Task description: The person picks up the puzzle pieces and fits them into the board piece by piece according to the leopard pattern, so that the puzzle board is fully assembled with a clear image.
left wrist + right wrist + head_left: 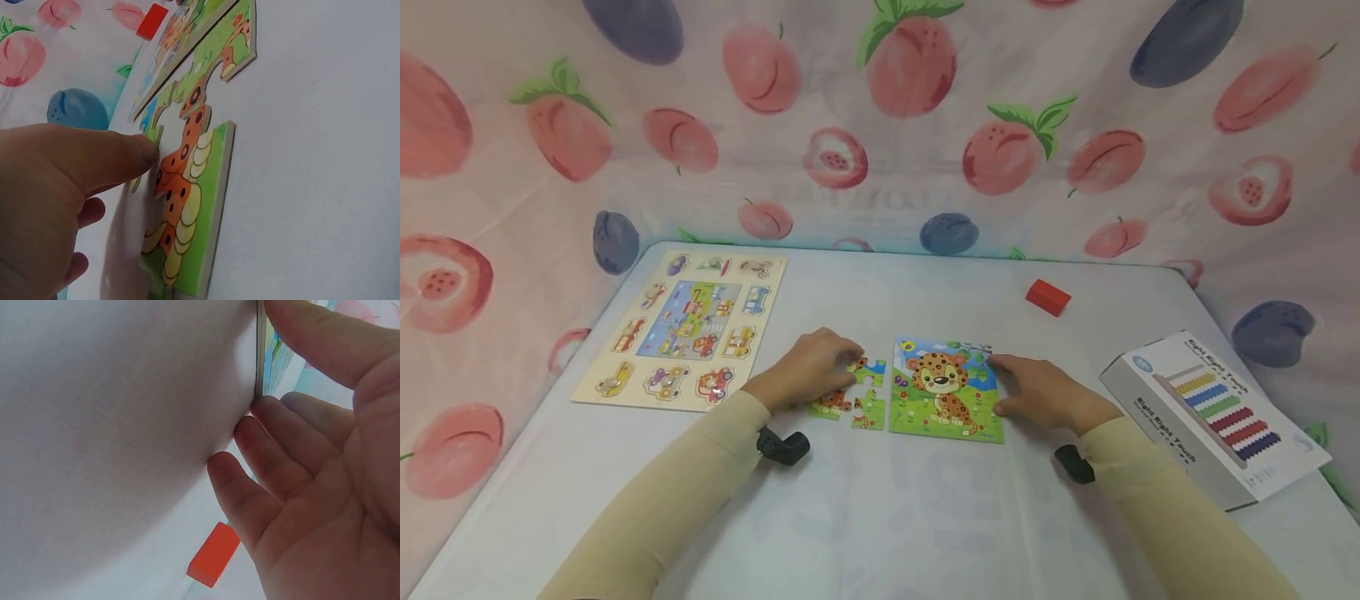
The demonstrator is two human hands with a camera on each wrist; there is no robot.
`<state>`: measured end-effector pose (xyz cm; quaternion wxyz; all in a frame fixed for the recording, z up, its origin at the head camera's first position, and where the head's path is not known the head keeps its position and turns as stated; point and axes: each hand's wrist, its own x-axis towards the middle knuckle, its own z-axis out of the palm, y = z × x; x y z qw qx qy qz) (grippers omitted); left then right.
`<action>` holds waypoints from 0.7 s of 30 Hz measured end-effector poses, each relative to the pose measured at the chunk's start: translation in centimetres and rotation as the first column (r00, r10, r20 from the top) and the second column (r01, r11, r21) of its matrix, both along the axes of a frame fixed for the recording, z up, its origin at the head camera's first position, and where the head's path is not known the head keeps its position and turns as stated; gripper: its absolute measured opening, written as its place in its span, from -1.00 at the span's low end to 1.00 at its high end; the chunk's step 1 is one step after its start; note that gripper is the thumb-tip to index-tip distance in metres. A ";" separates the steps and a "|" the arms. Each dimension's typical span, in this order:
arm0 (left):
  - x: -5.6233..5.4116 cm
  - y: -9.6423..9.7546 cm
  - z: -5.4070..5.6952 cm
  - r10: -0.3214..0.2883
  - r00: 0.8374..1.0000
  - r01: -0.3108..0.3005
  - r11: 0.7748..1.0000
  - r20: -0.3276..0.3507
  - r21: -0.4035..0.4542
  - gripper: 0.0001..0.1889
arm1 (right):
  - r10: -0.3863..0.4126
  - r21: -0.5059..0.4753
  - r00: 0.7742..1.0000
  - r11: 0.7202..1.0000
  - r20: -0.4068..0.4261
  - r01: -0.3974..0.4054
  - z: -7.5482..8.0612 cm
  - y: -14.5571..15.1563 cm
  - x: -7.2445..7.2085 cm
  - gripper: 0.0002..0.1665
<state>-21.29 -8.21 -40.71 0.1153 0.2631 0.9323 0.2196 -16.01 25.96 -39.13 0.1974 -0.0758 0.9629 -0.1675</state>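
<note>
My left hand (811, 367) is at a small, partly assembled wooden jigsaw (871, 408) with green, blue and orange spotted parts. Between its thumb and index fingertip shows a spotted puzzle piece (854, 365), mostly hidden by the fingers. In the left wrist view the thumb (140, 153) lies at the inner edge of the joined pieces (200, 181), around a gap. Beside the jigsaw, to the right, lies a square leopard picture board (943, 392). My right hand (1041, 392) rests at its right edge, thumb and fingers spread and extended (250, 487).
A vehicle peg puzzle board (658, 383) lies at the back left. A red block (1048, 297) sits at the back right, behind the leopard board. The white box (1210, 417) with colored strips pictured on it stands right, next to my right forearm.
</note>
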 end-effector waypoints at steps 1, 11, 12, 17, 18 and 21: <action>-0.1 0.0 0.0 -0.004 1.000 0.004 1.000 0.008 0.003 -0.57 | -0.001 -0.002 1.000 1.000 0.002 0.001 0.0 0.0 0.0 -0.03; -0.4 0.2 0.1 -0.025 0.999 0.025 0.999 -0.020 -0.037 -0.58 | -0.002 -0.016 1.000 1.000 0.013 0.002 0.2 0.0 0.0 -0.02; -0.4 0.2 0.1 -0.030 0.999 0.029 0.999 -0.026 -0.044 -0.58 | 0.000 -0.016 1.000 1.000 0.011 0.000 0.3 0.0 0.0 -0.02; -0.4 0.1 0.1 -0.038 0.998 0.035 0.997 -0.045 -0.064 -0.57 | 0.003 -0.014 1.000 1.000 0.009 -0.003 0.3 0.0 0.0 -0.02; -0.4 0.1 0.1 -0.040 0.998 0.037 0.997 -0.047 -0.064 -0.57 | 0.002 -0.013 1.000 1.000 0.010 -0.002 0.3 0.0 0.0 -0.02; -0.2 0.0 0.2 -0.044 0.998 0.040 0.997 -0.054 -0.060 -0.57 | -0.003 -0.014 1.000 1.000 0.013 0.003 0.3 -0.1 0.0 -0.02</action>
